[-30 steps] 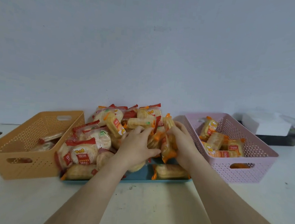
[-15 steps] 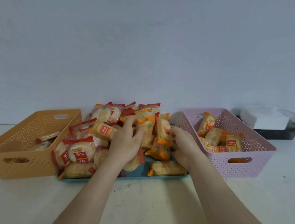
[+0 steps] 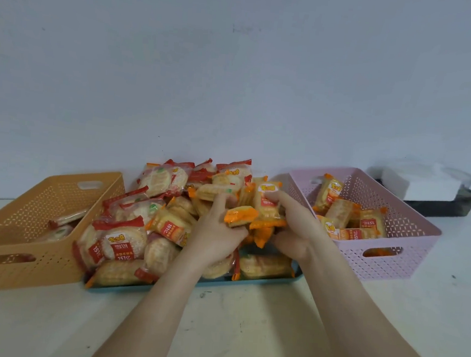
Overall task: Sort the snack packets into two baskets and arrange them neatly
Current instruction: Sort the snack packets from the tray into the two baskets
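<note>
While mid-sort, head view only: clutching a bunch of orange-trimmed packets (image 3: 265, 209) between left hand (image 3: 216, 233) and right hand (image 3: 295, 228), just above the heap. Curling left fingers round the orange end of one packet; wrapping right fingers and thumb on an upright one with a red label. Holding the bunch over the right-centre of the teal tray (image 3: 262, 284), near the pink basket (image 3: 391, 263) but not yet over its rim.

Seeing a mixed heap on the tray: red-trimmed round cracker packets (image 3: 119, 242) mostly at left, orange-trimmed oblong ones scattered through. Noting several orange-trimmed ones already lying loose in the pink basket. Noting a few red-trimmed ones in the orange basket (image 3: 38, 264); cannot count them through the wall. Ignoring the black tray (image 3: 457, 207) and white box (image 3: 425, 187) behind.

Reading this as the pick phase of an orange batch, early in the job given heap size. Next, probably: lift clear without dragging neighbours, carry right over the pink rim, lay flat in rows. Watch for slippery film letting a packet drop from a two-handed bunch.
</note>
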A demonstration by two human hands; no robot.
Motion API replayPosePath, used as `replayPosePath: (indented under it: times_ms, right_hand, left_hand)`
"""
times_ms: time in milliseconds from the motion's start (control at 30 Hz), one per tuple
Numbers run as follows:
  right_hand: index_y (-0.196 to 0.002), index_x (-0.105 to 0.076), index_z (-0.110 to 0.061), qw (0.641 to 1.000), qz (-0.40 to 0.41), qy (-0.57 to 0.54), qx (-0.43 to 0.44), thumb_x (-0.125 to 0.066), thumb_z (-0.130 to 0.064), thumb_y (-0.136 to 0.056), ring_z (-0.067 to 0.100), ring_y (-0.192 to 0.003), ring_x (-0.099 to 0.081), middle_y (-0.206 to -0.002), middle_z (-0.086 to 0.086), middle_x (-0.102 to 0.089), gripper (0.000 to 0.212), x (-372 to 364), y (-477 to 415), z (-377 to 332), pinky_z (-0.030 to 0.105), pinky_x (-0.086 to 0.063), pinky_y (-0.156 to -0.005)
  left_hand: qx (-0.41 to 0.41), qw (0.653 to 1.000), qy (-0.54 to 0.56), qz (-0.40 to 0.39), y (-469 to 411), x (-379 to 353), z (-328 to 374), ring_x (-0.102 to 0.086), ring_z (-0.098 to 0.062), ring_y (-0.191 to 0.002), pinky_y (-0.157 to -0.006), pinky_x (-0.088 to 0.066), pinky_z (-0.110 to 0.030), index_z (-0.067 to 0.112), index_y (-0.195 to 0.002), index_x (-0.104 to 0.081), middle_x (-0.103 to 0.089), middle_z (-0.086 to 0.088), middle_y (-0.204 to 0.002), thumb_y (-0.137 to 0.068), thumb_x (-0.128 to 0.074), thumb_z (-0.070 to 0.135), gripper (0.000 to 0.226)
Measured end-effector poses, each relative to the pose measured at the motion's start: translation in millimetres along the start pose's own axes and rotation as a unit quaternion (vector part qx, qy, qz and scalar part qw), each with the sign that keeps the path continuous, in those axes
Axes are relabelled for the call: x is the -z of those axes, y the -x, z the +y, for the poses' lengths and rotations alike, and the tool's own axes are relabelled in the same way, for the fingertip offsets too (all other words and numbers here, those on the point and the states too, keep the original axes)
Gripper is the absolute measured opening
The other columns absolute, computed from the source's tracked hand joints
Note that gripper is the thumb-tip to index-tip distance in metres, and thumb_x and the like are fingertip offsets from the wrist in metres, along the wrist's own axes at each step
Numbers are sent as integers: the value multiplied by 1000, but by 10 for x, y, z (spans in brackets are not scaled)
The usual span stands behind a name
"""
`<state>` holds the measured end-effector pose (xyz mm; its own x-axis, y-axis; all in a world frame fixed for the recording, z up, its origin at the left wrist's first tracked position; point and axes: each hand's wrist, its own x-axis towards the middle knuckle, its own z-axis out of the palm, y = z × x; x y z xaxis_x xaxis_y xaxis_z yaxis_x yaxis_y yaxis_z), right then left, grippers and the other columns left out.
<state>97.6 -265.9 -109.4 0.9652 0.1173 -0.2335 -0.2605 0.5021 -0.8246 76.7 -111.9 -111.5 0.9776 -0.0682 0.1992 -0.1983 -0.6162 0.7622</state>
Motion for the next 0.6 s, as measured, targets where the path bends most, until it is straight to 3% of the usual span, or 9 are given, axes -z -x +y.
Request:
replayPosePath:
  times_ms: [67,133,233,300,367,467,533,600]
  right_hand:
    - [-129,-56,-4,999,-49,10,6,-64,-20,-86,27,-78,-67,-99,16,-67,46,-46,48,-73,37,-56,-65]
    - [-124,-54,-17,996,-81,32,30,-59,-17,-90,22,-67,-67,-92,10,-66,34,-118,112,-151,34,-54,-55]
    - [-134,-43,-34,990,-79,78,86,-63,-13,-90,22,-76,-70,-106,6,-69,52,-195,232,-282,44,-54,-68]
    - [-141,-35,-35,986,-83,83,116,-67,-12,-88,22,-81,-71,-112,6,-70,66,-217,335,-394,44,-55,-73]
    - [-141,-39,-28,981,-95,72,152,-69,-7,-86,25,-85,-71,-111,10,-71,66,-210,443,-514,43,-58,-73]
    - [-134,-47,-28,964,-86,103,229,-71,2,-81,26,-85,-71,-95,8,-71,65,-120,593,-695,45,-60,-74]
    - [-129,-48,-35,940,-47,180,287,-72,4,-79,24,-86,-70,-92,5,-68,68,2,636,-794,44,-60,-75]
    - [-128,-46,-40,911,8,258,322,-68,4,-79,21,-83,-68,-91,4,-65,69,153,656,-892,38,-60,-71]
  left_hand:
    - [-23,997,67,1,-11,28,77,-61,-13,-91,-75,-50,-31,36,-128,-38,-61,11,-102,-82,-65,10,59]
    - [-35,990,139,10,-14,35,155,-61,-15,-96,-77,-50,-30,38,-128,-37,-61,7,-111,-80,-66,0,68]
    - [-16,974,224,25,-7,98,237,-63,-14,-102,-87,-54,-33,38,-130,-38,-66,1,-111,-76,-68,-7,76]
    - [-12,962,274,14,-26,176,328,-67,-23,-101,-88,-54,-43,32,-124,-50,-70,-9,-106,-73,-66,-10,68]
    - [-35,963,265,-3,-60,203,464,-68,-29,-92,-82,-54,-46,21,-110,-61,-71,-17,-97,-68,-63,-12,53]
    - [-32,974,223,-9,-169,163,731,-64,-18,-70,-64,-53,-38,19,-86,-60,-67,5,-67,-63,-62,-9,36]
    - [-16,977,206,-47,-276,62,913,-65,-16,-71,-74,-57,-40,18,-80,-61,-64,8,-63,-60,-64,1,27]
    - [-9,982,173,-81,-384,-87,1069,-70,-18,-83,-87,-57,-45,18,-83,-67,-72,5,-74,-61,-70,8,24]
